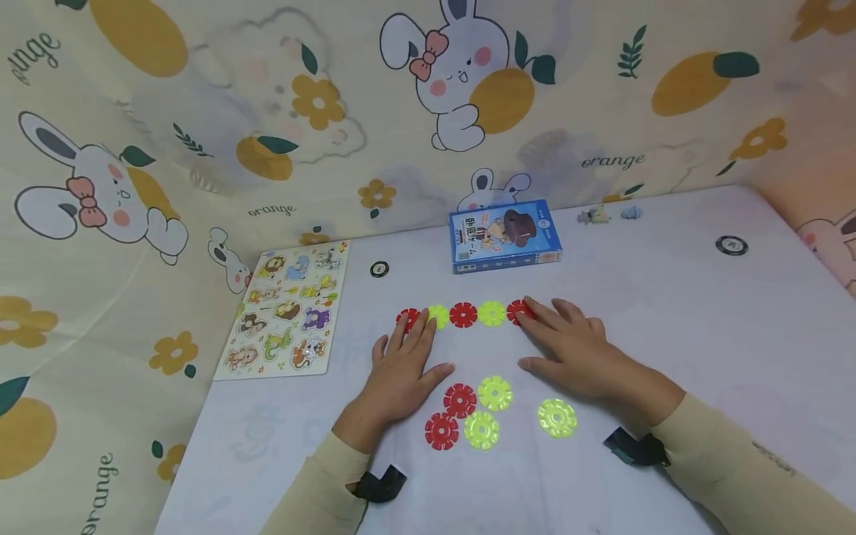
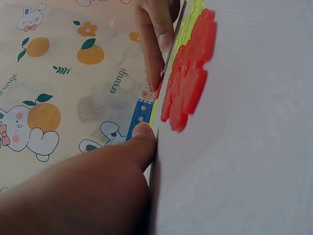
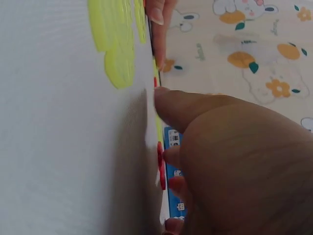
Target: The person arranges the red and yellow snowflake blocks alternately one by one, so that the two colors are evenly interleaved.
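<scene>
Disc row (image 1: 464, 314), ends under left hand (image 1: 399, 377), right hand (image 1: 576, 351).

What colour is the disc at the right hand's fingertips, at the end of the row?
The disc is red; head view shows it best.

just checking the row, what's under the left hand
The left hand partly covers the row's leftmost red disc and the yellow-green disc beside it; anything beneath its palm is hidden.
</scene>
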Demonstrator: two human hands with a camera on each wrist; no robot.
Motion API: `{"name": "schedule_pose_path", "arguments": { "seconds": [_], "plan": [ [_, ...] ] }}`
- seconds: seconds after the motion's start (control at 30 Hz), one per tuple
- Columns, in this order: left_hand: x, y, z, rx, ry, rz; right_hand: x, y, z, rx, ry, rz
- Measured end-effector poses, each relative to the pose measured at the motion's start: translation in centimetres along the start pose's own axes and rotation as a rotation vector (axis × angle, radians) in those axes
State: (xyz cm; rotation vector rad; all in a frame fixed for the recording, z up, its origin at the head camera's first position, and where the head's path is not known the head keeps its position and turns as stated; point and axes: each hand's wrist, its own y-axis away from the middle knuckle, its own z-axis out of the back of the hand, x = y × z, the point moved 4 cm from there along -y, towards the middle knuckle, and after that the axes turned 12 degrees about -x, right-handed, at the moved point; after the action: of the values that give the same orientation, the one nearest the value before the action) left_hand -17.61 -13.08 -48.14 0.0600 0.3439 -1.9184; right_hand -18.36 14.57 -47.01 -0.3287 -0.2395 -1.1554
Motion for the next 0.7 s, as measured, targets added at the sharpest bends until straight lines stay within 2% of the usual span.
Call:
{"name": "schedule_pose_path", "arguments": {
  "seconds": [0.17, 0.3, 0.4, 0.47, 0.57, 0.7],
  "plan": [
    [0.0, 0.0, 0.0, 0.001, -0.003, 0.003, 0.1, 0.2, 1.0, -0.064, -0.154, -0.065],
    [0.0, 0.0, -0.2, 0.007, 0.001, 0.001, 0.0, 1.0, 2.5, -0.114, -0.445, -0.11],
    [-0.1, 0.0, -0.1, 0.01, 0.008, 0.0, 0.0, 2.2, 3.1, -0.078, -0.677, -0.092],
    [-0.1, 0.0, 0.0, 0.012, 0.012, 0.001, 0.1, 3.1, 3.2, -0.019, -0.773, -0.059],
    [-0.1, 0.0, 0.2, 0.014, 0.011, 0.002, 0.1, 4.7, 2.9, 0.085, -0.818, -0.025],
    [-0.1, 0.0, 0.3, 0.013, 0.004, 0.0, -0.1, 6.1, 2.4, 0.174, -0.643, -0.068]
  ]
}}
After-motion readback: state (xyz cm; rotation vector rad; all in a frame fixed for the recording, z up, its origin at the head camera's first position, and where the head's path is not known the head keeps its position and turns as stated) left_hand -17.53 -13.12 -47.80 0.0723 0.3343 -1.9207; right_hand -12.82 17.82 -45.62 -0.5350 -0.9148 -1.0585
